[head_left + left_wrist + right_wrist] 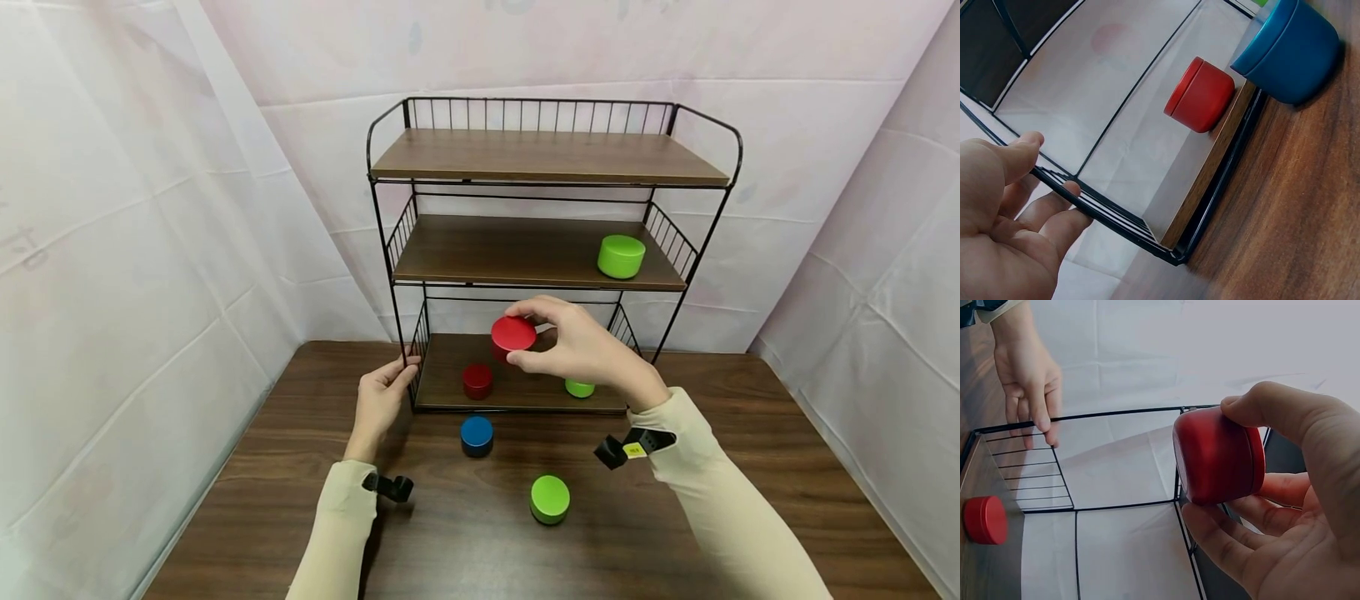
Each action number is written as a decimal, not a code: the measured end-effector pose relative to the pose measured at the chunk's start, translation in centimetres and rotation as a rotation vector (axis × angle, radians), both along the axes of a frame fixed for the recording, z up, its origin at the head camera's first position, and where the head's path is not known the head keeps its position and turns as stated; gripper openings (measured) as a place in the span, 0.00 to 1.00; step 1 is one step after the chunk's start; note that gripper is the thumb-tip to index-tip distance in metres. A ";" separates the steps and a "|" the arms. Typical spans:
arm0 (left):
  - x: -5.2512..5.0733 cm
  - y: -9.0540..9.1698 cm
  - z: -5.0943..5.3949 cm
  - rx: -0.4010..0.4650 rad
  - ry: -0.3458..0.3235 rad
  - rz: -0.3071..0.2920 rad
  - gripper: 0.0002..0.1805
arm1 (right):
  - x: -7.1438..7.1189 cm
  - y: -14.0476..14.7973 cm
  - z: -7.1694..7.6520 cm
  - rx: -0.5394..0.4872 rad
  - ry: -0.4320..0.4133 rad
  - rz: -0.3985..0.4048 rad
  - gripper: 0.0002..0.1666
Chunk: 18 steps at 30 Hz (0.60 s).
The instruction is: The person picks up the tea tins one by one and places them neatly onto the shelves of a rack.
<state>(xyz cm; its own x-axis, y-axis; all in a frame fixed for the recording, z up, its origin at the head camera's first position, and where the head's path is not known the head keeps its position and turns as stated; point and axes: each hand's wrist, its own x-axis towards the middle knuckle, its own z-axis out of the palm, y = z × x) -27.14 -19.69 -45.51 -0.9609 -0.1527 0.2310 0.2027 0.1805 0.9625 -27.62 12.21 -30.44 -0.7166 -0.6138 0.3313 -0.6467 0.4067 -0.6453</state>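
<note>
Red lidded container held aloft in the right hand, clamped between thumb on the near side and fingers on the far side, lid facing up. Raised above the bottom shelf and lower than the middle shelf; hard to tell how deep into that tier.

Left hand clamped too, with thumb and fingers on opposite sides of the black wire side rail, at the left end of the three-tier rack, beside the bottom tier.

Toward the left on the bottom shelf, a second red container, upright, near the front edge. Toward the right on the same shelf, a bottom-tier green container, partly hidden by the right hand and wrist. At the right end of the middle shelf, a middle-tier green container, upright.

On the wood-grain surface, just in front of the rack, an upright blue container; nearer and farther right, well apart from it, a near green container.

On both arms, cream sleeves, with a small black camera strapped at each wrist. Along the left, right and far sides, hanging white cloth, faintly printed and creased.
</note>
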 end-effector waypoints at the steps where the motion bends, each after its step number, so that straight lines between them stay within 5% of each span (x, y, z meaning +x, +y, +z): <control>1: 0.0 0.0 0.0 0.003 0.005 0.000 0.16 | -0.1 0.0 0.1 -0.005 0.000 0.003 0.28; 18: 0.2 0.1 0.1 -0.071 0.007 0.025 0.16 | -0.5 -0.3 2.5 -0.014 0.005 0.009 0.29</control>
